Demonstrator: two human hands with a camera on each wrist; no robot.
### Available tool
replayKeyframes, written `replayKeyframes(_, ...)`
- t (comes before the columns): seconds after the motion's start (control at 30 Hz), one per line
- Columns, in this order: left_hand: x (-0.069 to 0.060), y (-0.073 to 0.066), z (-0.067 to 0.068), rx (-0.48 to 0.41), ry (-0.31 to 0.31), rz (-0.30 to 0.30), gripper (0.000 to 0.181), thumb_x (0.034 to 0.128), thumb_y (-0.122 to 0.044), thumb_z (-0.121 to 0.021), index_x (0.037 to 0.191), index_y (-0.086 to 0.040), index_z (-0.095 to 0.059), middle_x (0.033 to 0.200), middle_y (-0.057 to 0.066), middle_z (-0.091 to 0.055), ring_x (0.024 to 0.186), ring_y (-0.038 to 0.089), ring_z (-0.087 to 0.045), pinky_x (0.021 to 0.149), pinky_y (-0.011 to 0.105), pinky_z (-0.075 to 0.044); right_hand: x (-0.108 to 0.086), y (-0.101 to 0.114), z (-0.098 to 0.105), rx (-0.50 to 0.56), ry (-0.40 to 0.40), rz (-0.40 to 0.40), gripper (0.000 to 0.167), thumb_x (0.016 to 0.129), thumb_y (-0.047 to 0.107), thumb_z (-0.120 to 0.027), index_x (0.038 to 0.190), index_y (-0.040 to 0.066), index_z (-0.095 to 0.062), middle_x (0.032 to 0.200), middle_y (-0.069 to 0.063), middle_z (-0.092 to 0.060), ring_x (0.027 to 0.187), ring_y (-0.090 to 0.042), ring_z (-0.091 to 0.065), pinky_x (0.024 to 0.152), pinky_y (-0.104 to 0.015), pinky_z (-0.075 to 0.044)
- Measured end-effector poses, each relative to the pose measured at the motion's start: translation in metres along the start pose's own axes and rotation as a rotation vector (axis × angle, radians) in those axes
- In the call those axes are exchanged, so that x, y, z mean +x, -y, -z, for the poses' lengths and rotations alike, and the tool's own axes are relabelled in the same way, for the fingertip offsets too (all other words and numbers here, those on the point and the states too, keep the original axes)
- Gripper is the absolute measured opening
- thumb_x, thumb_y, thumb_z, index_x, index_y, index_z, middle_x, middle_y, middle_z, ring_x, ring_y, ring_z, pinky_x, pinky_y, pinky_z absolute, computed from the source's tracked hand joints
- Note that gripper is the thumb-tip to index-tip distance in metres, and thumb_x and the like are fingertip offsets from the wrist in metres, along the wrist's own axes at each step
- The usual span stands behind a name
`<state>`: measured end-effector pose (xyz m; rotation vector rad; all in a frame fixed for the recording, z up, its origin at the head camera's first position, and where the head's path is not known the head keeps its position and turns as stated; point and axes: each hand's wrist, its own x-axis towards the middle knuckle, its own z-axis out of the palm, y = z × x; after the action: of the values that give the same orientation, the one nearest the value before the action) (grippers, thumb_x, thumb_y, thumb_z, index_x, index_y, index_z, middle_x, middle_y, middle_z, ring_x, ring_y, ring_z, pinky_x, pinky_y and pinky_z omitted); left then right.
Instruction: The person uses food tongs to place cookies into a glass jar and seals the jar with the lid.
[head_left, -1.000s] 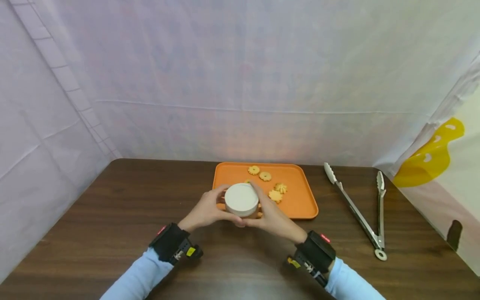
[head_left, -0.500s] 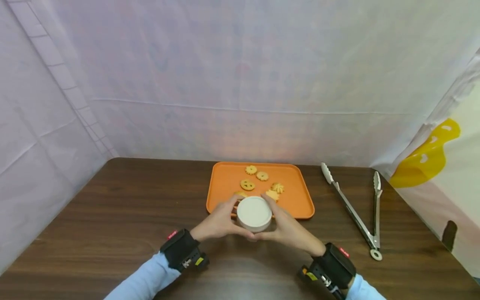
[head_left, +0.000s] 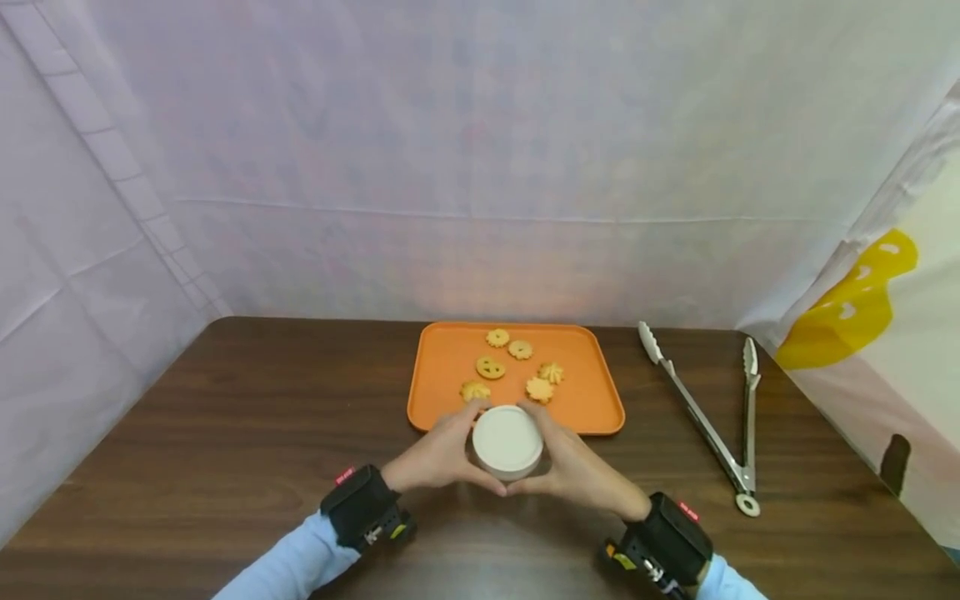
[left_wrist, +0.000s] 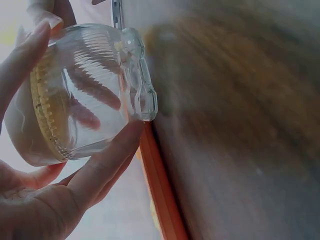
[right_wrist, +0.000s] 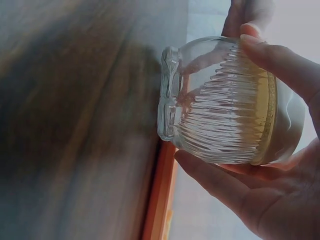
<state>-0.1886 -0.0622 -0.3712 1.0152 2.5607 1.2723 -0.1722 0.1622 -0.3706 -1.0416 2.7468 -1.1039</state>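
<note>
A clear ribbed glass jar [right_wrist: 220,105] with a white lid [head_left: 507,440] is held between both hands, in front of the orange tray's near edge. The left hand [head_left: 444,451] curls round its left side, the right hand [head_left: 577,468] round its right side. Thumbs meet at the near side of the jar. In the left wrist view, fingers show through the glass [left_wrist: 95,95], and a yellowish band circles the jar below the lid. The jar's base is close to the tabletop; whether it touches cannot be told.
Behind the hands lies the orange tray [head_left: 592,408] with several cookies [head_left: 491,367] spread on it. Open metal tongs [head_left: 705,425] lie on the brown table [head_left: 262,417] at the right. White cloth [head_left: 480,150] hangs behind, with a yellow shape [head_left: 840,317] on the right.
Both hands have brought the jar toward the table's near side, off the tray area and slightly right. Cookies that were covered now show. The head view has shifted slightly.
</note>
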Motion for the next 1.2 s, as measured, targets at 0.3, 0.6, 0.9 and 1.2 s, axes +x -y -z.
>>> replayKeyframes(0.3,-0.001,0.004,-0.001,0.024,0.016,0.004,0.095,0.0672,-0.019,-0.094,0.141,0.006,-0.039,0.135,0.024,-0.058,0.124,0.039,-0.058,0.104,0.054,-0.050,0.001,-0.005,-0.006,0.010,0.004,0.007,0.097,0.075,0.021,-0.089,0.145,-0.010,-0.029,0.138,-0.028,-0.054,0.124,-0.042,-0.056,0.101,-0.058,-0.049)
replayKeyframes(0.6,0.003,0.008,-0.001,-0.055,0.094,0.053,0.103,0.0683,-0.014,-0.093,0.147,0.008,-0.031,0.144,0.025,-0.050,0.130,0.040,-0.051,0.109,0.056,-0.045,-0.001,0.004,0.007,0.035,0.086,-0.070,0.104,0.084,0.031,-0.082,0.153,-0.012,-0.019,0.154,-0.035,-0.032,0.136,-0.048,-0.043,0.105,-0.061,-0.045)
replayKeyframes(0.9,0.004,0.006,-0.002,-0.070,0.102,0.049,0.097,0.0695,-0.015,-0.092,0.147,0.004,-0.036,0.140,0.022,-0.054,0.123,0.035,-0.058,0.103,0.043,-0.051,0.002,0.017,-0.024,-0.462,-0.201,0.078,0.091,0.094,0.069,-0.044,0.137,-0.012,-0.045,0.123,-0.027,-0.056,0.105,-0.033,-0.060,0.076,-0.040,-0.061)
replayKeyframes(1.2,0.004,0.005,-0.004,-0.058,0.082,0.060,0.097,0.0670,-0.016,-0.094,0.146,0.001,-0.040,0.138,0.019,-0.057,0.123,0.033,-0.059,0.104,0.046,-0.051,0.004,0.026,-0.025,-0.610,-0.329,0.107,0.081,0.082,0.058,-0.074,0.121,-0.012,-0.059,0.106,-0.018,-0.056,0.086,-0.022,-0.058,0.067,-0.032,-0.057)
